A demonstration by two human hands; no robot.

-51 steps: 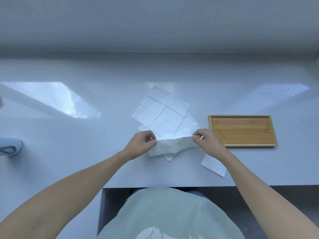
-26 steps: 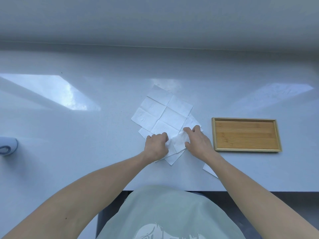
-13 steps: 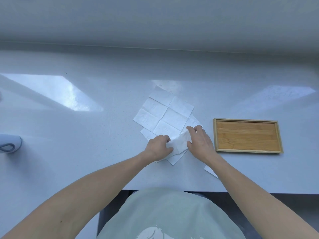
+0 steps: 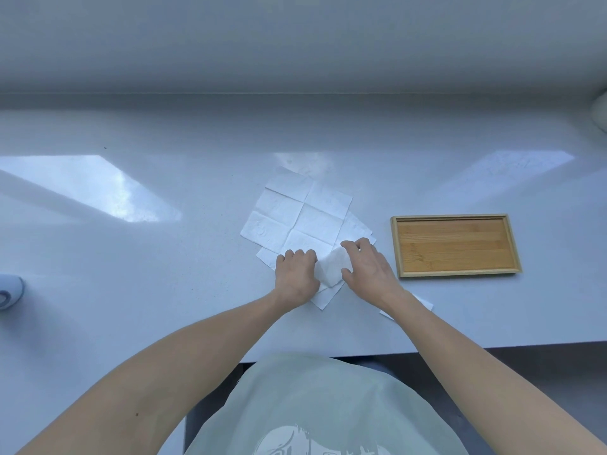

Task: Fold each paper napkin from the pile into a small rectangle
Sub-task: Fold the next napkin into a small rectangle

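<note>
A pile of unfolded white paper napkins (image 4: 297, 218) lies spread on the white counter, creased into squares. On its near edge sits a partly folded napkin (image 4: 331, 269), bunched small between my hands. My left hand (image 4: 297, 274) presses down on its left side with fingers curled. My right hand (image 4: 368, 269) lies on its right side, fingers holding its far edge. A small folded white napkin (image 4: 423, 303) lies partly hidden under my right forearm.
A shallow wooden tray (image 4: 455, 245) sits right of the pile, with nothing in it. A grey-white object (image 4: 10, 290) pokes in at the left edge. The counter's front edge (image 4: 492, 344) runs close to my body.
Two seconds ago I held the napkin stretched above the counter between both hands. Since then my hands came together, laid it on the pile's near edge and folded it smaller.
</note>
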